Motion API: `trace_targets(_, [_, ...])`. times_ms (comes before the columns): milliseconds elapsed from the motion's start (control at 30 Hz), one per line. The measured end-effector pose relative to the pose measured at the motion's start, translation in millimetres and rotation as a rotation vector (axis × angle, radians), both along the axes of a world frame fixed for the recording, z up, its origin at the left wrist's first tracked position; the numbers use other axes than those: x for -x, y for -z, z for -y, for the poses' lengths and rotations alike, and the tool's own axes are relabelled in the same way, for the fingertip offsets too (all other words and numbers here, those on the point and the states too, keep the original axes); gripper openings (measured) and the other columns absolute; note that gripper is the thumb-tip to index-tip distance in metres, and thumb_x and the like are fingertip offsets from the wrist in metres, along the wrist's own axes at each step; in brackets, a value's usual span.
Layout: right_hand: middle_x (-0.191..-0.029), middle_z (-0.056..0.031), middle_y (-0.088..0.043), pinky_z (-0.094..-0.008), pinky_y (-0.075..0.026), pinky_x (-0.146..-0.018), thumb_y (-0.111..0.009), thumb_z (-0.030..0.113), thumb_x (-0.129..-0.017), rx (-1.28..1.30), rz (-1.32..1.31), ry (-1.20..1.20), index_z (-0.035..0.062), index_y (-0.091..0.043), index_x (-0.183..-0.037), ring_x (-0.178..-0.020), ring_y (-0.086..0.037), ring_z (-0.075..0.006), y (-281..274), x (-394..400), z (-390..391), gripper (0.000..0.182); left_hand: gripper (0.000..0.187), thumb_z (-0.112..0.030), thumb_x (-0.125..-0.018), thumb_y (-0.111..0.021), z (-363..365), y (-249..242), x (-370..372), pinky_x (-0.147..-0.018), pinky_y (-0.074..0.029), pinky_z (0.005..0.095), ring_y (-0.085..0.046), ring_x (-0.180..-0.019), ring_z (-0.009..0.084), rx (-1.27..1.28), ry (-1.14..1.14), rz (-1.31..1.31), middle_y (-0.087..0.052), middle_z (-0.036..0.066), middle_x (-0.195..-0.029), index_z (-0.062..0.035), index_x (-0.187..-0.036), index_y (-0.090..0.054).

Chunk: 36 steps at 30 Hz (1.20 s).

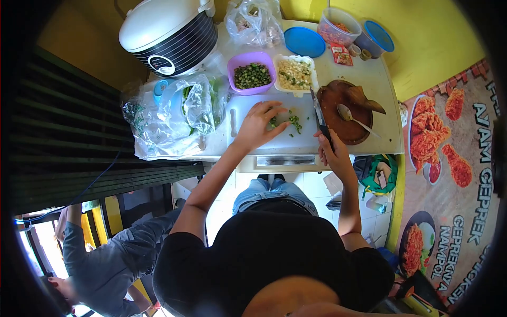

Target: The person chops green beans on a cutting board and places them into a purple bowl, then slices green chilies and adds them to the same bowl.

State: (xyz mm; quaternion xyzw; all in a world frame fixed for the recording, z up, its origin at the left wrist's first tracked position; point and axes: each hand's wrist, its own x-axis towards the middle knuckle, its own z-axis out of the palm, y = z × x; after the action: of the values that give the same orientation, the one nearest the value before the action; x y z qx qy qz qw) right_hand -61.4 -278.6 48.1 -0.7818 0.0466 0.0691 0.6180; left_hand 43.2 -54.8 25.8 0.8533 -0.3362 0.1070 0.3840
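My right hand (331,150) is closed round the dark handle of a kitchen knife (318,112), its blade pointing away from me at the right edge of the white cutting board (245,138). Over the board, my left hand (260,126) has its fingers apart and curved down beside some chopped green vegetable pieces (295,125); its fingers partly hide them. Behind the board stand a purple bowl (231,67) of chopped greens and a white tub (313,86) with pale chopped pieces and bits of green.
To the right lies a brown stone mortar (331,132) with a pestle (364,99) and spoon (344,112). Plastic bags (174,113) and a rice cooker (174,39) occupy the left. A blue lid (304,42) and plastic containers (338,33) stand behind. Another person (113,269) is at lower left.
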Motion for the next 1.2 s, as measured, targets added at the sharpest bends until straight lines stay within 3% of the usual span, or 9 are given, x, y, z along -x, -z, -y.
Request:
trace_targets(33, [-0.059, 0.001, -0.046, -0.0183, -0.034, -0.044, -0.043, 0.032, -0.1, 0.005, 0.015, -0.002, 0.0056, -0.055, -0.106, -0.047, -0.042, -0.0029, 0.4, 1.9, 1.3, 0.029, 0.031, -0.026, -0.08, -0.07, 6.1, 0.7, -4.2, -0.087, -0.047, 0.0371, -0.059, -0.1, 0.0305, -0.068, 0.07, 0.121, -0.06, 0.011, -0.112, -0.0088, -0.106, -0.065])
trace_targets(167, [-0.058, 0.002, -0.045, -0.0167, -0.034, -0.042, -0.042, 0.034, -0.1, -0.006, 0.017, 0.016, 0.0059, -0.053, -0.106, -0.046, -0.041, -0.0021, -0.4, 10.1, 2.4, 0.031, 0.027, -0.026, -0.079, -0.07, 42.5, 6.5, -15.8, -0.086, -0.047, 0.0363, -0.06, -0.095, 0.0289, -0.074, 0.182, 0.127, -0.062, 0.009, -0.109, -0.0108, -0.1, -0.067])
trace_targets(333, [-0.057, 0.0022, -0.045, -0.0168, -0.033, -0.041, -0.042, 0.034, -0.1, -0.006, 0.043, 0.02, 0.0059, -0.054, -0.105, -0.045, -0.042, -0.0022, 0.7, 17.4, 1.6, 0.031, 0.02, -0.022, -0.079, -0.07, 71.4, 13.5, -29.8, -0.081, -0.049, 0.0365, -0.06, -0.091, 0.0284, -0.111, 0.272, -0.16, -0.063, 0.009, -0.096, -0.0063, -0.092, -0.069])
trace_targets(533, [-0.058, 0.0012, -0.045, -0.0185, -0.034, -0.042, -0.042, 0.033, -0.1, 0.004, 0.035, 0.037, 0.0057, -0.054, -0.106, -0.045, -0.042, -0.0033, 1.1, 23.8, 3.9, 0.03, 0.012, -0.011, -0.081, -0.067, 66.3, 18.4, -38.2, -0.076, -0.05, 0.033, -0.062, -0.085, 0.0249, -0.034, 0.345, -0.329, -0.063, 0.01, -0.091, -0.0038, -0.091, -0.069])
trace_targets(700, [-0.059, 0.0002, -0.046, -0.0203, -0.035, -0.044, -0.043, 0.032, -0.1, 0.014, 0.002, 0.041, 0.0059, -0.055, -0.106, -0.047, -0.042, -0.0048, 0.7, 26.9, 4.2, 0.03, 0.012, -0.007, -0.082, -0.065, 34.6, 20.3, -40.3, -0.075, -0.05, 0.0334, -0.063, -0.084, 0.0243, -0.038, 0.367, -0.272, -0.064, 0.01, -0.09, -0.0042, -0.092, -0.069])
trace_targets(867, [-0.058, 0.0019, -0.045, -0.0165, -0.033, -0.04, -0.041, 0.033, -0.101, 0.02, 0.031, 0.018, 0.0052, -0.054, -0.106, -0.043, -0.041, -0.002, 4.5, 25.6, 2.1, 0.031, 0.014, -0.008, -0.082, -0.063, 22.5, 16.3, -34.0, -0.076, -0.05, 0.034, -0.062, -0.086, 0.0255, -0.048, 0.313, -0.157, -0.064, 0.008, -0.093, -0.0065, -0.096, -0.069])
trace_targets(967, [-0.058, 0.0019, -0.045, -0.0164, -0.033, -0.04, -0.041, 0.033, -0.101, 0.0, 0.036, 0.0, 0.0052, -0.054, -0.106, -0.043, -0.042, -0.0021, 4.8, 23.3, 0.6, 0.031, 0.013, -0.014, -0.082, -0.065, 33.2, 4.3, -0.9, -0.086, -0.047, 0.0377, -0.06, -0.092, 0.0247, -0.085, 0.229, 0.017, -0.063, 0.005, -0.094, -0.0106, -0.094, -0.069])
trace_targets(1033, [-0.058, 0.0018, -0.045, -0.0164, -0.033, -0.04, -0.041, 0.033, -0.101, 0.0, 0.028, -0.002, 0.0052, -0.053, -0.106, -0.044, -0.042, -0.0022, 3.4, 22.3, 0.0, 0.031, 0.01, -0.02, -0.08, -0.068, 41.3, 2.6, 14.1, -0.098, -0.039, 0.0438, -0.058, -0.098, 0.0225, -0.119, 0.197, 0.198, -0.061, 0.003, -0.094, -0.0147, -0.089, -0.068])
trace_targets(1200, [-0.058, 0.0015, -0.045, -0.0164, -0.034, -0.041, -0.041, 0.033, -0.101, 0.022, 0.027, -0.001, 0.0053, -0.053, -0.105, -0.044, -0.043, -0.0022, 4.4, 21.7, 0.6, 0.031, 0.009, -0.022, -0.078, -0.069, 39.5, 20.5, 12.2, -0.105, -0.03, 0.0501, -0.055, -0.102, 0.0202, -0.182, 0.083, 0.235, -0.059, 0.002, -0.095, -0.0159, -0.084, -0.067])
